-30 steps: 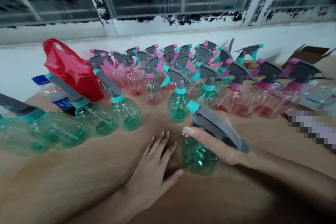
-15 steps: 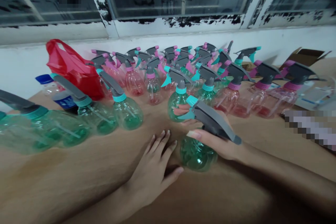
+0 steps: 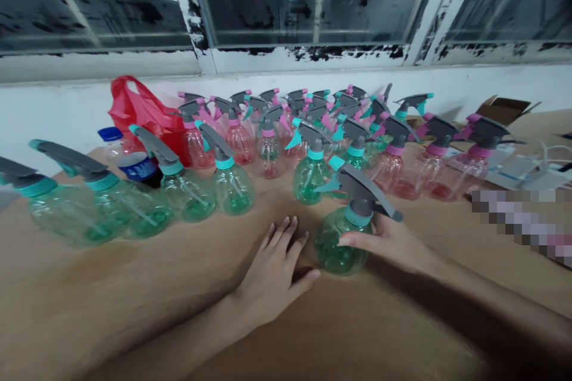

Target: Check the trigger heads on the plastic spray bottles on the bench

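Note:
My left hand (image 3: 270, 277) lies flat on the wooden table (image 3: 147, 292), fingers stretched out and holding nothing. Just right of it stands a green spray bottle (image 3: 337, 247) with a turquoise collar and a grey trigger head. My right hand (image 3: 395, 244) is round the right side of that bottle below the collar. Its thumb rests on the front while the other fingers are hidden behind. Close behind is another green spray bottle (image 3: 309, 175), upright.
Several green spray bottles (image 3: 235, 190) line the left side. Pink and green ones crowd the back, with a row of pink bottles (image 3: 429, 172) at right. By the wall are a red plastic bag (image 3: 147, 116), a blue-capped bottle (image 3: 111, 140) and an open cardboard box (image 3: 509, 110).
My right hand has shifted down from beside the trigger head to the bottle's body. The view has turned slightly. My left hand stays flat on the table.

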Available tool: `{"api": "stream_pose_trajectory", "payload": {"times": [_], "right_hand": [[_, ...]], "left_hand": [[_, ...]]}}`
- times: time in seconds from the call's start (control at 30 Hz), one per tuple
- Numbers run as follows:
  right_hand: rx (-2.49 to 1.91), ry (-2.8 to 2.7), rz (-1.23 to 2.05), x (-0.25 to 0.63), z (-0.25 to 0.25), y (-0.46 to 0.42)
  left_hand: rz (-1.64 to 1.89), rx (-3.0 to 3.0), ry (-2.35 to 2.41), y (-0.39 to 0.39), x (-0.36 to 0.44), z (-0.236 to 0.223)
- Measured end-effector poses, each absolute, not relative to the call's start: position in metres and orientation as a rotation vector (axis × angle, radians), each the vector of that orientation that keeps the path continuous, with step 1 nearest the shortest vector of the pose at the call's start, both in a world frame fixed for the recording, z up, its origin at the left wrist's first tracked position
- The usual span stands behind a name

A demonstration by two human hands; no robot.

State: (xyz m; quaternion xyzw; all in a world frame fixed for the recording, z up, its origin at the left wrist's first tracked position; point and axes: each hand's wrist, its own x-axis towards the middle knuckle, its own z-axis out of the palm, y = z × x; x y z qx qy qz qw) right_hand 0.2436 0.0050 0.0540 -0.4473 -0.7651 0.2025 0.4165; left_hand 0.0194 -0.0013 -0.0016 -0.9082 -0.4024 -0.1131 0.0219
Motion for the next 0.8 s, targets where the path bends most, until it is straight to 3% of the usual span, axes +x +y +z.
{"api": "stream_pose_trajectory", "payload": {"times": [0.33,0.8], "right_hand": [[-1.295,-1.888,0.32,0.254,0.05,-0.015],[-1.218,-1.93,0.241,0.165,0.058,0.062]], "left_hand": [[-0.334,-2.82,-1.22,-0.015,0.01,-0.002],[-0.366,-2.79,-1.303,-0.027,-0.015,0.001]]}}
